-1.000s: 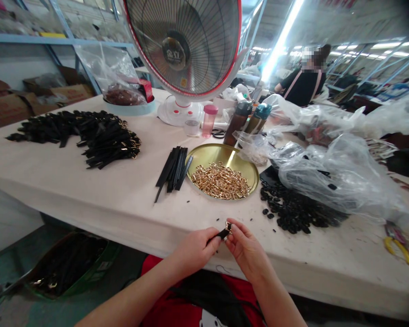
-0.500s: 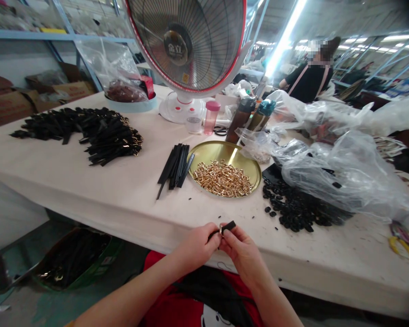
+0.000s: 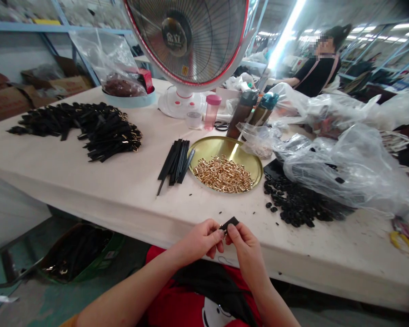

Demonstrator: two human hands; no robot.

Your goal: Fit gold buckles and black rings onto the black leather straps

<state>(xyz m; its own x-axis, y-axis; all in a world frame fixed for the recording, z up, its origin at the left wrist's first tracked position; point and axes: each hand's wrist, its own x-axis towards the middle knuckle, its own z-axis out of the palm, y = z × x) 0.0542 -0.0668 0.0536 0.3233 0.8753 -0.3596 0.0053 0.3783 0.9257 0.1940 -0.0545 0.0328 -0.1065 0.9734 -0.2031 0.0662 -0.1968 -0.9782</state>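
Observation:
At the table's front edge, my left hand (image 3: 206, 238) and my right hand (image 3: 241, 238) meet, both closed on a short black strap (image 3: 230, 222). A bit of gold metal, probably a buckle, shows at the strap between my fingertips, mostly covered by them. Beyond my hands, a round gold tray (image 3: 204, 146) carries a heap of small gold buckles (image 3: 223, 175). Left of the tray lies a bundle of flat black straps (image 3: 173, 163). Right of it is a spread of small black pieces (image 3: 293, 206).
A large pile of black straps with gold ends (image 3: 112, 131) lies at the left. Behind the tray stand a fan heater (image 3: 187, 45), a pink cup (image 3: 212, 112) and dark bottles (image 3: 241, 113). Plastic bags (image 3: 347, 172) and yellow-handled pliers (image 3: 404, 243) are at the right. A co-worker (image 3: 315, 72) is in the background.
My fingers have shifted on the strap, and its black end now lies flatter across my fingertips. The gold metal is more covered. My view has tilted slightly down.

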